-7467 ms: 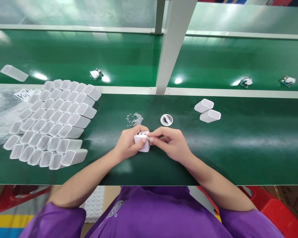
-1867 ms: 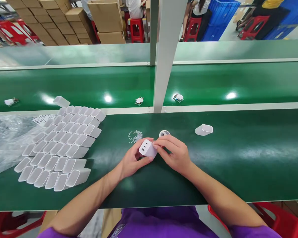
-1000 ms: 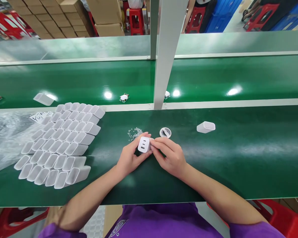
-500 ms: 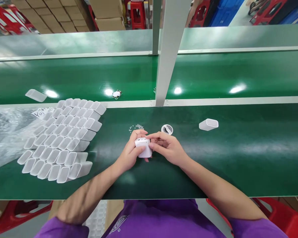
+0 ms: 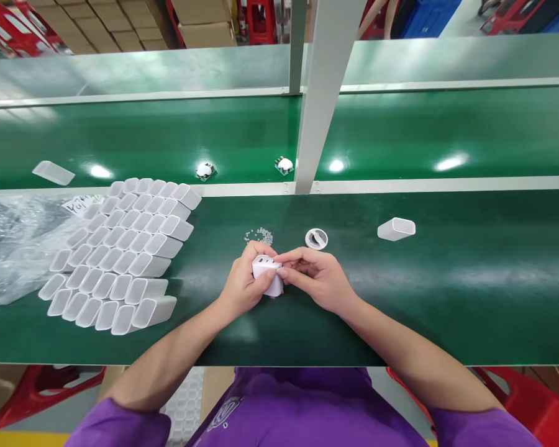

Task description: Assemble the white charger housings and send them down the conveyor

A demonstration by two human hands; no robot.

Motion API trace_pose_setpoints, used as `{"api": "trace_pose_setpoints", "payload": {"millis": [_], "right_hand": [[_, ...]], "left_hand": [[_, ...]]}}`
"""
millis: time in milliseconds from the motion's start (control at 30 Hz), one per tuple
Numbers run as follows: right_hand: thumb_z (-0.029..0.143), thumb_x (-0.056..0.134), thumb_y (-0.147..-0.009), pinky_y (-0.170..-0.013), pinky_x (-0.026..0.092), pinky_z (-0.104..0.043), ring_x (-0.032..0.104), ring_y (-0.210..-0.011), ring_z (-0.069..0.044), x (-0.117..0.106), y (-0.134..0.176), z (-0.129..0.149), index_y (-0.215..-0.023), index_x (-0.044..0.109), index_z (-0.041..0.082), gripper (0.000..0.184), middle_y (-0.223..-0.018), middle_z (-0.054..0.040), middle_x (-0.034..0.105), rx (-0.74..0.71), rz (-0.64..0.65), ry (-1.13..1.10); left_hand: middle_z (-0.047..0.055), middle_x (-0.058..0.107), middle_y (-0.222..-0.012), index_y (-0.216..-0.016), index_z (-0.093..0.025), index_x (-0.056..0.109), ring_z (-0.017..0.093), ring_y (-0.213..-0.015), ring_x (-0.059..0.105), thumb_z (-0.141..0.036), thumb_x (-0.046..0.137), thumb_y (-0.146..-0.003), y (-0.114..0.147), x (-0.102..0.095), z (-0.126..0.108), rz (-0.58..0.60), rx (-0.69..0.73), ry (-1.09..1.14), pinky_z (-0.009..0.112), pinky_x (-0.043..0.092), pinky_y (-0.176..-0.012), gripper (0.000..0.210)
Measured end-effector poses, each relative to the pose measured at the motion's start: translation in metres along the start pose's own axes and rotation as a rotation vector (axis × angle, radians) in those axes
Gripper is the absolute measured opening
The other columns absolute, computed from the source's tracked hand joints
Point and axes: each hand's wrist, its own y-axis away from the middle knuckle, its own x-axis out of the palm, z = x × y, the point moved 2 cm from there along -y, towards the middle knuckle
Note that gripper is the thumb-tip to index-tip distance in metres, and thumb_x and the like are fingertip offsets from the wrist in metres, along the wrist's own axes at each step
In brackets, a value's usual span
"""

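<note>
My left hand (image 5: 246, 277) is wrapped round a white charger (image 5: 266, 268), whose port face with small dark slots is turned up and away from me. The thumb lies on its near side. At the charger's right upper edge, my right hand (image 5: 317, 277) has thumb and forefinger pinched together. Whatever small thing may be between those fingertips is too small to make out. Just beyond the hands lies a scatter of tiny clear pieces (image 5: 263, 235). Right of them sits a round white dish (image 5: 316, 239) with something dark inside.
Rows of white housings (image 5: 116, 254) stand at left beside clear plastic wrap (image 5: 18, 248). A single white housing (image 5: 395, 229) lies at right. Behind a metal post (image 5: 323, 93), the green belt carries circuit boards (image 5: 205, 171) and another white housing (image 5: 53, 172).
On the far belt the circuit boards and white housing have moved left, and one board has come out from behind the post. My hands keep nearly the same hold; the view has shifted slightly.
</note>
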Motion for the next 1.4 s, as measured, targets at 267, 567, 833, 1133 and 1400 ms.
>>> {"api": "trace_pose_setpoints", "payload": {"millis": [267,567,833,1133,1400], "right_hand": [[0.035,0.070,-0.085,-0.066,0.061,-0.025,0.071,-0.072,-0.014,-0.001,0.004,0.009,-0.093,0.075,0.020,0.018,-0.085,-0.0028,0.075,-0.097,-0.029,0.208],[0.024,0.065,-0.089,-0.060,0.059,-0.022,0.070,-0.070,-0.013,-0.001,0.008,0.017,-0.091,0.076,0.021,0.012,-0.086,-0.0018,0.077,-0.218,-0.046,0.422],[0.023,0.068,-0.086,-0.060,0.060,-0.022,0.071,-0.070,-0.013,-0.002,0.006,0.012,-0.090,0.076,0.021,0.010,-0.085,-0.0013,0.077,-0.122,-0.061,0.314],[0.036,0.071,-0.084,-0.063,0.061,-0.025,0.072,-0.066,-0.014,-0.003,0.004,0.007,-0.093,0.075,0.020,0.019,-0.082,-0.0014,0.076,0.008,-0.019,0.118],[0.034,0.065,-0.088,-0.062,0.058,-0.024,0.068,-0.070,-0.014,-0.001,0.003,0.010,-0.092,0.075,0.021,0.017,-0.084,-0.0017,0.073,-0.038,-0.070,0.282]], "left_hand": [[0.004,0.067,-0.085,-0.091,-0.022,0.054,0.018,-0.070,0.063,-0.060,0.061,-0.078,0.000,0.000,0.003,-0.069,0.105,-0.089,0.030,0.047,-0.064,0.040],[0.001,0.063,-0.078,-0.088,-0.022,0.055,0.015,-0.068,0.058,-0.056,0.056,-0.084,-0.001,0.003,0.000,-0.088,0.245,-0.191,0.028,0.044,-0.062,0.034],[0.001,0.064,-0.080,-0.091,-0.021,0.055,0.014,-0.064,0.059,-0.056,0.057,-0.085,0.001,0.004,0.005,-0.044,0.150,-0.099,0.028,0.045,-0.059,0.036],[0.002,0.066,-0.081,-0.093,-0.021,0.054,0.016,-0.067,0.063,-0.063,0.056,-0.083,0.000,0.004,0.007,0.001,0.031,0.017,0.028,0.048,-0.057,0.043],[0.001,0.065,-0.079,-0.088,-0.021,0.053,0.013,-0.057,0.061,-0.057,0.068,-0.076,-0.003,0.008,0.011,-0.051,0.029,0.116,0.026,0.047,-0.051,0.040]]}}
